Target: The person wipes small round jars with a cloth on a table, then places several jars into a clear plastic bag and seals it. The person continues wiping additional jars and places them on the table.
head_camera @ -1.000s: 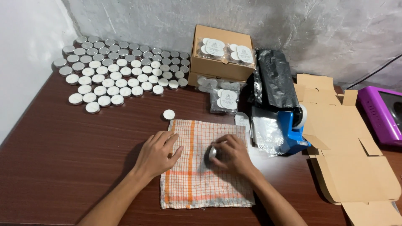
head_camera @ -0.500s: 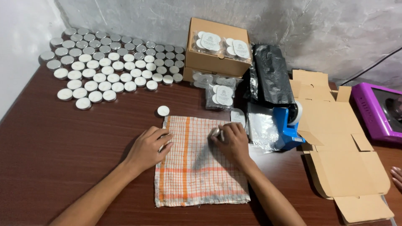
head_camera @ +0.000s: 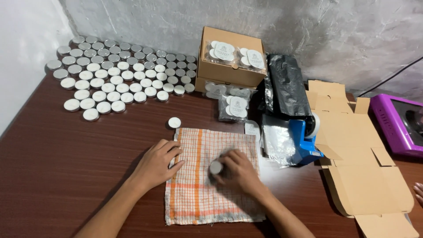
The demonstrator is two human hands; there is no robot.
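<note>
Pressing a small round tin point(head_camera: 216, 167) against the checked cloth point(head_camera: 207, 194), the right hand point(head_camera: 238, 172) has its grip closed around the tin's side while the left hand point(head_camera: 156, 163), flat and holding nothing, pins the cloth's edge to the worktop point(head_camera: 66, 167); judged from this, the wiping goes best with the cloth held taut and the tin turned under steady pressure. Beyond the grip, one loose tin point(head_camera: 174, 122) sits just off the cloth, rows of tins point(head_camera: 119, 72) farther back, and a brown carton point(head_camera: 229, 61) bears clear packs point(head_camera: 233, 53) of tins on top.
</note>
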